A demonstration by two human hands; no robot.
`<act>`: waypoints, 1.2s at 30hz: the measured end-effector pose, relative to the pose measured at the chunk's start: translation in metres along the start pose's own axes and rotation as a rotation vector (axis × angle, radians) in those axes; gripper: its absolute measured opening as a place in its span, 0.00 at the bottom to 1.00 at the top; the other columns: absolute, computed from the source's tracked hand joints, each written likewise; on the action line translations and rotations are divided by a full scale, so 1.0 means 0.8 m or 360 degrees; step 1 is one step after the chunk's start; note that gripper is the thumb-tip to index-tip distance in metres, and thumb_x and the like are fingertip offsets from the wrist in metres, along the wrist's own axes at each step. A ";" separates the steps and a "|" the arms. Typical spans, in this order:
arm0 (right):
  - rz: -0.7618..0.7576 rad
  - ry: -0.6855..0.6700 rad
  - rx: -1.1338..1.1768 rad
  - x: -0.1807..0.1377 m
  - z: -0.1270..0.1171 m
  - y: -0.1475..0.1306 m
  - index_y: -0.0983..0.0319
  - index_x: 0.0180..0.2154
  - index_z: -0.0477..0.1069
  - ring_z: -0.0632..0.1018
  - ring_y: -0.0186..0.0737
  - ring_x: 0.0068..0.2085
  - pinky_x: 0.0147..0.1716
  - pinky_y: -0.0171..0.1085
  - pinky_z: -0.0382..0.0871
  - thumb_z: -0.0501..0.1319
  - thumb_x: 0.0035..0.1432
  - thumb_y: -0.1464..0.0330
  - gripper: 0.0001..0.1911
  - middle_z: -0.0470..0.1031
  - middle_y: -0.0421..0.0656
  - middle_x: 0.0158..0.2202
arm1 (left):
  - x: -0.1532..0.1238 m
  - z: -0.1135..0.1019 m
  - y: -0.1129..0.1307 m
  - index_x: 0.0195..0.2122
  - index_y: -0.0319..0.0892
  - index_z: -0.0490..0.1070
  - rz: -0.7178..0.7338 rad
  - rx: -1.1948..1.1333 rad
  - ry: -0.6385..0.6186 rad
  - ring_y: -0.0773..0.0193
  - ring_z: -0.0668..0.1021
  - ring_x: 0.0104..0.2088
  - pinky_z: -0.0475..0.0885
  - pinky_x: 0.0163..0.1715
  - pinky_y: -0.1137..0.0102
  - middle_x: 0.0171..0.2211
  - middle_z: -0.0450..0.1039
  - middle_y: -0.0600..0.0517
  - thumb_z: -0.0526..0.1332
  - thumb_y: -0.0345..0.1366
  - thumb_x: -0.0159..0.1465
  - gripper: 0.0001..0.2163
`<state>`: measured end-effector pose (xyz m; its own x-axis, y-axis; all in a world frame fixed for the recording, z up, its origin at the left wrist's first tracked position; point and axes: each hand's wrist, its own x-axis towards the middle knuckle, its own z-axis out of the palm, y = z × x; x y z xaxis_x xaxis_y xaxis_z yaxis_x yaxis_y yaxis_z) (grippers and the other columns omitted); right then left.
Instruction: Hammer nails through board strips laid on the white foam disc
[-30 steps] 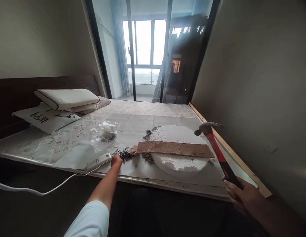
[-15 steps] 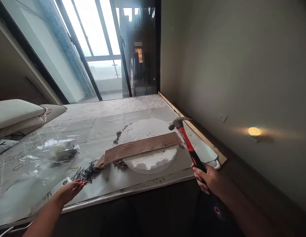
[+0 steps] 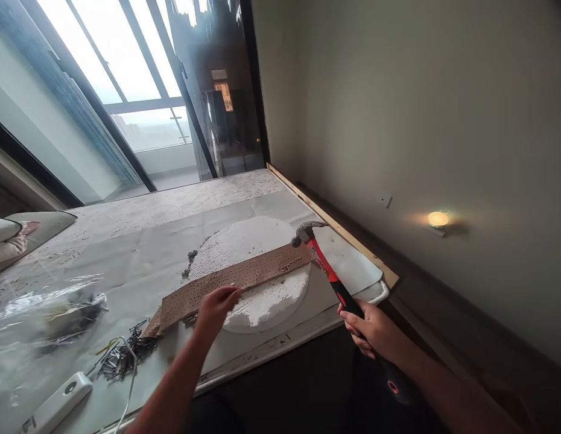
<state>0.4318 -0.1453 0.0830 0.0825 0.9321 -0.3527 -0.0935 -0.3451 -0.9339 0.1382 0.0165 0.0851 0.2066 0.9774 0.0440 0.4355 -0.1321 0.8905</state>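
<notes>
My right hand (image 3: pixel 364 328) grips a claw hammer (image 3: pixel 323 259) by its red and black handle, with the head raised near the right end of a brown board (image 3: pixel 244 274). The board is dotted with small holes and lies across a round white foam slab (image 3: pixel 262 307). My left hand (image 3: pixel 219 304) is pinched at the board's near edge, around its middle. A small bright bit, seemingly a nail (image 3: pixel 232 284), shows at its fingertips, mostly hidden. A pile of loose nails (image 3: pixel 124 355) lies left of the board.
A white power strip (image 3: pixel 58 401) with a cable is at the near left. Beyond it lies a clear plastic bag (image 3: pixel 49 319). Grey crumbs (image 3: pixel 191 259) lie beside the slab. A wooden strip (image 3: pixel 335 220) runs along the right edge, and a lit night light (image 3: pixel 438 220) glows on the wall.
My left hand has left the nail pile and moved right to the board, its fingers now pinched. The right hand still holds the hammer up. The view has shifted to the right.
</notes>
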 end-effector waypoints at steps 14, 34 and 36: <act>0.0080 -0.0068 -0.0109 0.018 -0.023 0.003 0.59 0.35 0.58 0.51 0.22 0.12 0.08 0.26 0.50 0.56 0.51 0.54 0.18 0.53 0.27 0.17 | 0.128 0.173 -0.006 0.26 0.41 0.78 0.0575 0.0522 -0.0034 0.67 0.75 0.28 0.65 0.30 0.75 0.26 0.76 0.52 0.60 0.34 0.57 0.07; 0.0017 -0.0092 -0.0307 0.018 -0.023 -0.009 0.59 0.36 0.57 0.51 0.24 0.12 0.09 0.27 0.51 0.53 0.54 0.52 0.18 0.50 0.27 0.16 | 0.121 0.178 -0.004 0.28 0.42 0.78 0.0547 0.0588 -0.0033 0.66 0.75 0.30 0.64 0.31 0.73 0.29 0.77 0.51 0.59 0.34 0.58 0.07; -0.0004 -0.0103 -0.0394 0.014 -0.024 -0.013 0.59 0.37 0.58 0.50 0.24 0.11 0.09 0.27 0.49 0.52 0.56 0.52 0.17 0.48 0.26 0.15 | 0.119 0.178 -0.003 0.29 0.42 0.78 0.0537 0.0599 -0.0040 0.65 0.75 0.31 0.64 0.31 0.73 0.30 0.78 0.51 0.59 0.34 0.58 0.07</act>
<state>0.4526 -0.1334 0.0877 0.0181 0.9353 -0.3534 0.1530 -0.3519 -0.9235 0.2817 0.0862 0.0221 0.4094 0.8664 0.2860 0.6254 -0.4947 0.6034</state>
